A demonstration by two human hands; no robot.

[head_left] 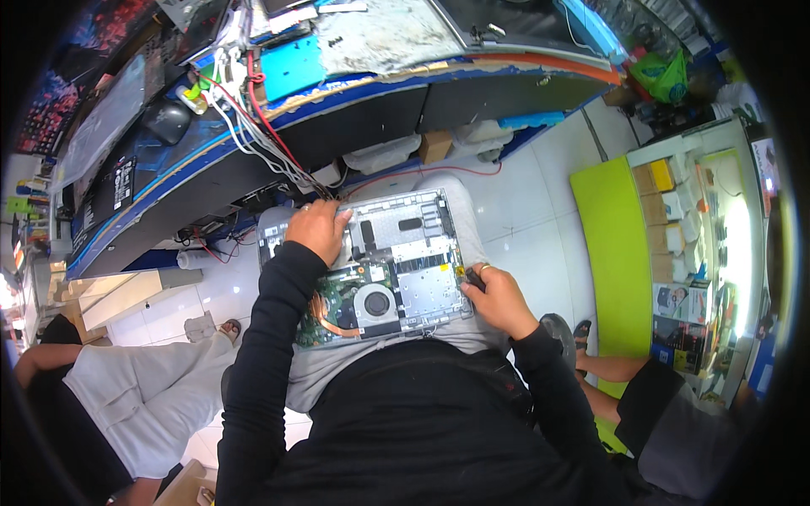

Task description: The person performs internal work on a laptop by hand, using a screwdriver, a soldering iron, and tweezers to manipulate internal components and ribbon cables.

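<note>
An opened laptop base [434,291] lies across my lap with its insides facing up. It shows a green circuit board [342,291], a round cooling fan [376,303], a copper heat pipe [325,316] and a silver frame. My left hand [317,232] grips its far left part, fingers bent over the edge and thumb on the inside. At the right edge, my right hand [499,297] pinches a small black object [475,279] against the base. Its kind cannot be made out, as the fingers cover most of it.
Ahead stands a cluttered workbench [371,42] with cables [245,118], a blue mat [293,67] and a black mouse [166,123]. Plastic containers [384,154] sit beneath. One person [152,396] sits at left, another [666,405] at right, near a lime-green display case [612,253].
</note>
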